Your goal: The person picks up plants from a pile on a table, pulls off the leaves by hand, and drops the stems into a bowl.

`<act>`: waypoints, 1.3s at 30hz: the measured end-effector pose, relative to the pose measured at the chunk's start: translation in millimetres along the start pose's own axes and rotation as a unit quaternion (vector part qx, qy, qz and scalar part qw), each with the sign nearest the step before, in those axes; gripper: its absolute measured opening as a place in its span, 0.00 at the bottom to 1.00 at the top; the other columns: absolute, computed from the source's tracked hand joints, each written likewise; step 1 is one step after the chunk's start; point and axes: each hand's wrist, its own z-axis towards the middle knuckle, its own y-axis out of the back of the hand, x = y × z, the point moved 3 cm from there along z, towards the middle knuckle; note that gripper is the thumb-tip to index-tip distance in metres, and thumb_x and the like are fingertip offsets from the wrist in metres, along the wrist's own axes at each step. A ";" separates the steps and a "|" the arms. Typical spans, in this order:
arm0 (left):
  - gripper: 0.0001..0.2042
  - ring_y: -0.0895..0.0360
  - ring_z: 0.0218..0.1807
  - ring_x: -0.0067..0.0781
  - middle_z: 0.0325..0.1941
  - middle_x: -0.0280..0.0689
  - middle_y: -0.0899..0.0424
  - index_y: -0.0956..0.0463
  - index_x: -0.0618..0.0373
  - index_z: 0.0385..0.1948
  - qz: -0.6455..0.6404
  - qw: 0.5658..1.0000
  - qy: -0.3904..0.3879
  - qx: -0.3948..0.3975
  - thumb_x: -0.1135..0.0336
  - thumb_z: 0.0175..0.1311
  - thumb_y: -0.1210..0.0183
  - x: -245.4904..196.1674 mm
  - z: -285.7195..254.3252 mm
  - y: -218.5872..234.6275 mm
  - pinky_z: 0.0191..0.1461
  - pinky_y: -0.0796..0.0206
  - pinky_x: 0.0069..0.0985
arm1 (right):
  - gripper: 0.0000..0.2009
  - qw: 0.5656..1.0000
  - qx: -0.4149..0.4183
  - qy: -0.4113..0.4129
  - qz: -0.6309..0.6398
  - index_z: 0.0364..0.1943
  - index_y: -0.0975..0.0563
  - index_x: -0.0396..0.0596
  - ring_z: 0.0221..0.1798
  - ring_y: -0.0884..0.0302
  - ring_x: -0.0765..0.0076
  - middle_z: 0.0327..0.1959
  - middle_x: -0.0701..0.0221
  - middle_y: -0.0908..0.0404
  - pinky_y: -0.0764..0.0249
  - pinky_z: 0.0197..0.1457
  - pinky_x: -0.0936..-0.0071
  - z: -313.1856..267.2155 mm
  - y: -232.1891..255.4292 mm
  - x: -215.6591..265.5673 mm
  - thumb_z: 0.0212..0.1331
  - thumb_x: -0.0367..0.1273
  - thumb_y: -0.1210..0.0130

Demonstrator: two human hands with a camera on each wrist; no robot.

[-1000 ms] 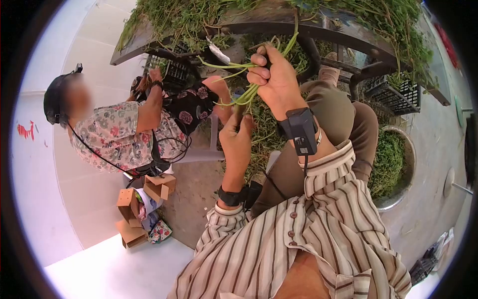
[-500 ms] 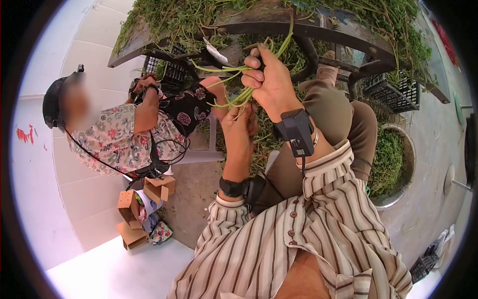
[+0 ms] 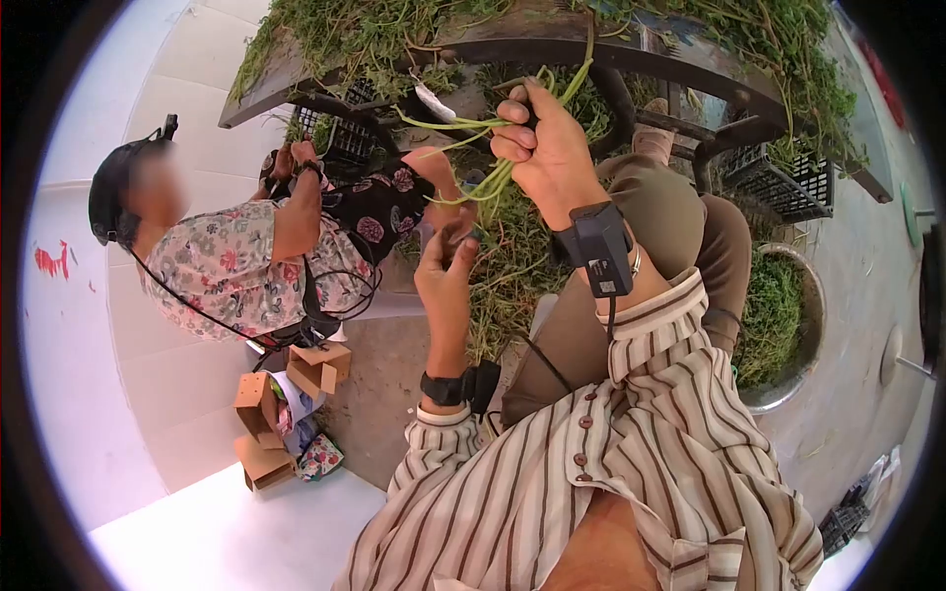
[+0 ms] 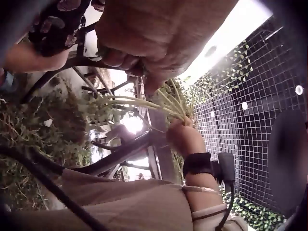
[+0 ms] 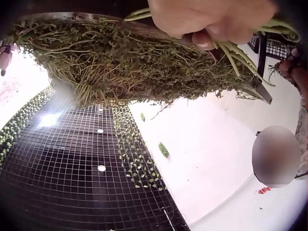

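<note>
A small bunch of long green stems (image 3: pixel 493 187) is gripped in my right hand (image 3: pixel 537 148), fingers curled round it below the table edge. Stem ends stick out toward the left, and one long stem rises to the table. In the right wrist view the stems (image 5: pixel 236 57) hang out past the right hand (image 5: pixel 211 19). My left hand (image 3: pixel 445 271) is just below and left of the stem ends, apart from them. Its fingers are loosely bent, with the thumb apart and nothing visible between. In the left wrist view the left hand (image 4: pixel 159 33) partly covers the scene in front of the bunch.
Leafy greens (image 3: pixel 374 39) are heaped on the dark table (image 3: pixel 690 74), with more on the floor (image 3: pixel 507 286). A metal basin (image 3: pixel 813 325) of greens and a black crate (image 3: pixel 788 187) stand right. Another person (image 3: pixel 246 231) sits left, near cardboard boxes (image 3: pixel 258 409).
My left hand was at the lower stem ends, pinching there, and has drawn back down and left from them. The right hand stays nearly in place with the bunch.
</note>
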 end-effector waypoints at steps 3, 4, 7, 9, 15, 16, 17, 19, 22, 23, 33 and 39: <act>0.16 0.33 0.34 0.17 0.34 0.30 0.26 0.28 0.66 0.44 -0.001 0.994 -0.112 0.009 0.67 0.58 0.41 -7.1 12.5 -16.6 0.37 0.40 0.15 | 0.10 1.000 -0.004 0.002 -0.009 0.28 0.36 0.47 0.16 0.51 0.82 0.19 0.74 0.37 0.52 0.19 0.80 0.6 -0.1 -1.1 0.65 0.36 0.59; 0.15 0.33 0.34 0.17 0.34 0.30 0.27 0.27 0.67 0.43 -0.011 0.992 -0.122 0.006 0.67 0.57 0.41 -1.3 17.6 -19.7 0.37 0.40 0.15 | 0.10 1.000 -0.004 0.002 -0.011 0.28 0.36 0.47 0.16 0.51 0.82 0.19 0.74 0.36 0.52 0.19 0.80 0.4 -0.1 -1.4 0.65 0.36 0.59; 0.14 0.34 0.30 0.15 0.31 0.29 0.27 0.26 0.65 0.41 -0.023 0.991 -0.133 0.008 0.65 0.58 0.41 0.2 24.9 -26.3 0.33 0.40 0.14 | 0.10 1.000 -0.021 0.004 -0.013 0.28 0.35 0.47 0.16 0.51 0.83 0.20 0.75 0.37 0.52 0.18 0.82 -2.9 -4.7 -1.8 0.65 0.35 0.59; 0.14 0.35 0.27 0.12 0.29 0.28 0.27 0.25 0.64 0.40 -0.022 0.991 -0.135 0.012 0.63 0.59 0.42 -5.9 24.3 -28.6 0.29 0.40 0.13 | 0.09 0.999 -0.037 0.007 -0.011 0.28 0.34 0.47 0.15 0.51 0.84 0.20 0.77 0.38 0.52 0.17 0.84 -5.6 -8.2 -1.7 0.65 0.34 0.59; 0.08 0.48 0.16 0.09 0.18 0.24 0.33 0.24 0.59 0.29 -0.230 0.973 -0.002 -0.001 0.65 0.61 0.44 -8.3 24.3 -28.3 0.18 0.59 0.14 | 0.09 1.000 -0.018 -0.007 -0.003 0.27 0.35 0.47 0.17 0.50 0.81 0.20 0.73 0.35 0.52 0.18 0.80 -2.2 -6.7 -6.3 0.64 0.35 0.57; 0.07 0.47 0.15 0.10 0.18 0.25 0.32 0.25 0.59 0.28 -0.244 0.970 -0.001 -0.002 0.66 0.61 0.45 -9.1 24.5 -27.3 0.17 0.58 0.13 | 0.09 1.000 -0.010 -0.010 -0.003 0.27 0.35 0.47 0.17 0.50 0.81 0.20 0.73 0.35 0.51 0.18 0.80 -2.0 -7.1 -7.3 0.63 0.35 0.57; 0.07 0.45 0.14 0.11 0.18 0.25 0.31 0.25 0.58 0.27 -0.259 0.966 -0.001 -0.005 0.67 0.61 0.46 -9.9 25.0 -25.6 0.17 0.57 0.13 | 0.09 1.000 -0.002 -0.012 -0.004 0.27 0.35 0.47 0.17 0.49 0.81 0.20 0.73 0.35 0.51 0.18 0.80 -1.3 -7.7 -8.8 0.63 0.35 0.56; 0.06 0.45 0.14 0.11 0.18 0.25 0.31 0.25 0.58 0.27 -0.241 0.970 -0.002 -0.007 0.68 0.61 0.47 -12.8 25.5 -22.1 0.17 0.57 0.13 | 0.09 1.000 -0.004 -0.017 -0.001 0.27 0.35 0.47 0.17 0.49 0.81 0.20 0.73 0.35 0.51 0.18 0.80 0.6 -6.7 -12.0 0.63 0.35 0.56; 0.05 0.45 0.14 0.11 0.18 0.25 0.31 0.25 0.58 0.27 -0.182 0.983 -0.005 -0.031 0.69 0.60 0.47 -2.8 29.9 -12.3 0.17 0.57 0.13 | 0.09 1.000 0.001 -0.016 0.006 0.28 0.35 0.47 0.17 0.49 0.81 0.20 0.73 0.35 0.51 0.18 0.80 2.6 -5.5 -11.0 0.63 0.36 0.56; 0.05 0.46 0.15 0.11 0.18 0.25 0.31 0.25 0.58 0.26 -0.137 0.989 -0.007 -0.051 0.70 0.60 0.48 5.2 33.4 -5.8 0.17 0.57 0.13 | 0.09 1.000 0.008 -0.009 0.013 0.28 0.35 0.47 0.17 0.49 0.81 0.21 0.73 0.34 0.51 0.19 0.79 3.6 -7.5 -10.4 0.63 0.36 0.56; 0.13 0.37 0.25 0.14 0.25 0.25 0.31 0.24 0.63 0.38 -0.065 0.998 -0.011 -0.010 0.65 0.56 0.40 10.4 30.9 5.8 0.27 0.46 0.12 | 0.09 1.000 0.000 0.000 0.003 0.28 0.36 0.47 0.17 0.50 0.80 0.20 0.73 0.35 0.51 0.20 0.79 14.1 -14.2 -14.5 0.64 0.36 0.58; 0.10 0.34 0.37 0.22 0.35 0.31 0.30 0.25 0.66 0.37 0.070 0.981 -0.176 0.041 0.71 0.56 0.41 3.7 42.6 -6.5 0.40 0.39 0.19 | 0.08 0.999 -0.046 -0.003 0.007 0.29 0.34 0.47 0.15 0.52 0.84 0.20 0.76 0.38 0.52 0.18 0.84 18.4 -24.7 -15.9 0.64 0.34 0.57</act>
